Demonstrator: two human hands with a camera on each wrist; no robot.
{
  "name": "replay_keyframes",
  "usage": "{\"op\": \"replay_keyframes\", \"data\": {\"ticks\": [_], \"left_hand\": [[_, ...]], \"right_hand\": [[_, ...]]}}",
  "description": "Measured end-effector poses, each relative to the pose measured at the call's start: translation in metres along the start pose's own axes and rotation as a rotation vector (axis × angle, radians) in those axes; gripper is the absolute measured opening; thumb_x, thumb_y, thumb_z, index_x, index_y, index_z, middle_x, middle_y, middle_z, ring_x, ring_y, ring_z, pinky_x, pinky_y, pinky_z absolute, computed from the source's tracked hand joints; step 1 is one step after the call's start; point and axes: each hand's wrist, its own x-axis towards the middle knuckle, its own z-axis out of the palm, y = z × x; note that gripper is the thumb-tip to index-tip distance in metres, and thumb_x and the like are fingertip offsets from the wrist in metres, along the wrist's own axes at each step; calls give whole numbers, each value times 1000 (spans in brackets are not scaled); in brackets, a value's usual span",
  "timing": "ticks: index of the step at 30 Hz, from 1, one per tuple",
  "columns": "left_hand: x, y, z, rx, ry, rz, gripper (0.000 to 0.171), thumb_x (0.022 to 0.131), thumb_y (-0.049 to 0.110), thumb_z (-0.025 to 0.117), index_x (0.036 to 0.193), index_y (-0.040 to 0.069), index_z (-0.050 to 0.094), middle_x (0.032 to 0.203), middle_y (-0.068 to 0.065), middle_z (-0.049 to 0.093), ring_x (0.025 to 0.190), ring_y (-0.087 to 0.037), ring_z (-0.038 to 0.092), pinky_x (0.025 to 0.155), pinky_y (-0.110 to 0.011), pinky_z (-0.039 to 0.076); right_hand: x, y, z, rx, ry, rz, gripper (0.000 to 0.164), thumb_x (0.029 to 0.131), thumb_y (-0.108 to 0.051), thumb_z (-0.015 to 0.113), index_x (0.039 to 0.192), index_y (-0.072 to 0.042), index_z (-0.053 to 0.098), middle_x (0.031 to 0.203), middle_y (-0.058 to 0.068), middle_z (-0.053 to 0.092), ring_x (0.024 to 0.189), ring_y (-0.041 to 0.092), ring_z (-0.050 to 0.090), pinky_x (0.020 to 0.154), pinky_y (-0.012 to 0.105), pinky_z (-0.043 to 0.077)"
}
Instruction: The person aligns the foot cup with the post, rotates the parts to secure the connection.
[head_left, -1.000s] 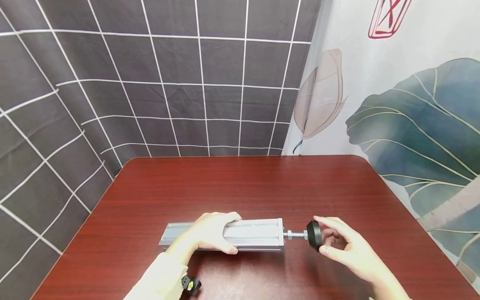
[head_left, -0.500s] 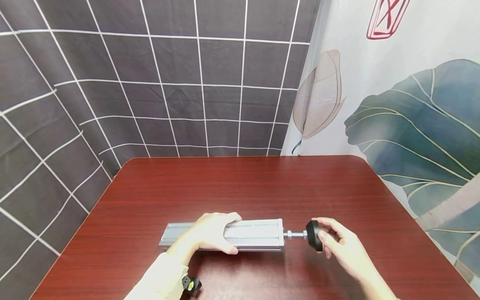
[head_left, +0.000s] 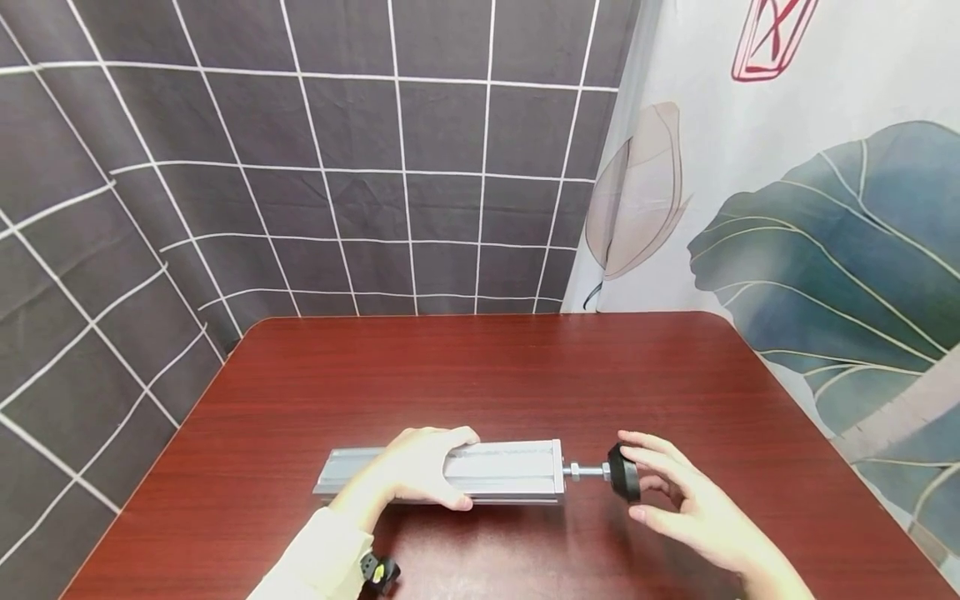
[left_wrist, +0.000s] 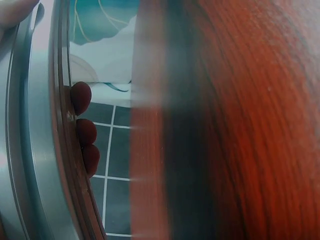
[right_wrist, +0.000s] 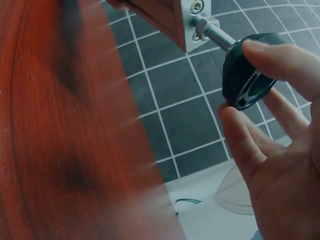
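My left hand [head_left: 423,467] grips a long silver aluminium profile [head_left: 510,467] across its middle, thumb on the near side and fingers over the far side. In the left wrist view, fingertips [left_wrist: 86,132] show past the profile's edge. From the profile's right end plate [right_wrist: 192,35] sticks out a threaded stud [right_wrist: 220,37] with nuts, carrying a black levelling foot [head_left: 624,472]. My right hand [head_left: 697,508] holds this foot by its rim; in the right wrist view the thumb lies over one side and a fingertip touches the opposite side.
Everything is above a reddish-brown wooden table [head_left: 480,367]. Behind it hangs a dark grey curtain with white grid lines [head_left: 442,200], and a white leaf-patterned curtain [head_left: 840,250] on the right. A black wrist strap [head_left: 381,571] sits by the left sleeve.
The right hand's fingers have shifted round the levelling foot: the thumb moved across its face, then back to the near side with the fingers spread. The left hand keeps its grip.
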Motion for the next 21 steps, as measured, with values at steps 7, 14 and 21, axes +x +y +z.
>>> {"op": "replay_keyframes", "data": {"ticks": [7,14,21], "left_hand": [[2,3,0,11,0,11,71,56,60,73,118,30,56,102,11,64,88,-7,60,75,-33,45],[4,5,0,0,-4,17,69,55,59,74,116,31,55,98,12,64,84,-5,59,72,-31,45],[3,5,1,0,-8,5,70,55,59,74,116,31,56,101,13,64,86,-5,59,73,-32,45]], "right_hand": [[1,-9,2,-118,109,222,63,77,1,71,135,-9,47,106,-7,54,73,11,58,59,25,46],[5,-7,6,-22,162,278,46,84,3,62,127,-8,52,82,0,58,53,16,55,52,30,47],[6,-8,4,2,145,274,40,89,2,53,126,-12,53,83,-1,59,56,20,60,57,31,49]]}}
